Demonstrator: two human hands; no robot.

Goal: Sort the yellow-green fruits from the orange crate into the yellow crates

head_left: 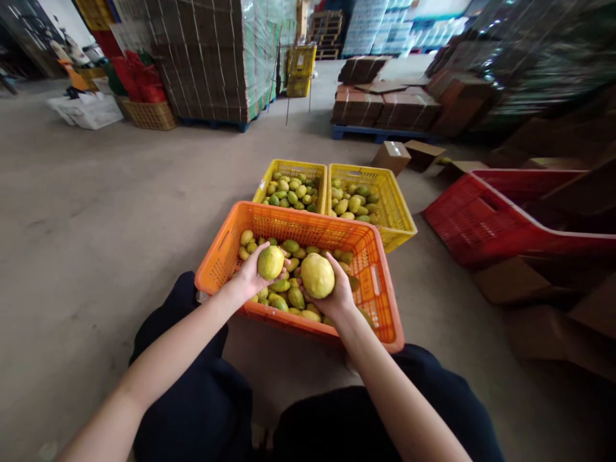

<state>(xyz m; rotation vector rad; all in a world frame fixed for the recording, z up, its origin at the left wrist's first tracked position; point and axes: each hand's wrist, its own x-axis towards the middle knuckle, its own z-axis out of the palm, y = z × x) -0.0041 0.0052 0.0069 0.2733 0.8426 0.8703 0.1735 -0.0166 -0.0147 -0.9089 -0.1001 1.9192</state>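
Note:
My left hand (251, 269) is closed round a yellow-green fruit (271, 262), roundish and smooth, perhaps a mango or small papaya. A larger, paler yellow fruit (317, 276) with a lumpy skin rests in the grip of my right hand (341, 290). Both are held side by side, a little apart, above an orange plastic crate (370, 282). Inside that crate lie many green and yellow fruits (279, 300) of the same sort, partly covered by my hands and forearms.
Beyond the orange crate, a left yellow crate (266, 183) and a right yellow crate (397, 212) hold more fruit. At right are a red crate (457, 224) and cardboard boxes (514, 282). Flattened cartons (359, 106) lie on a blue pallet (339, 133) farther back.

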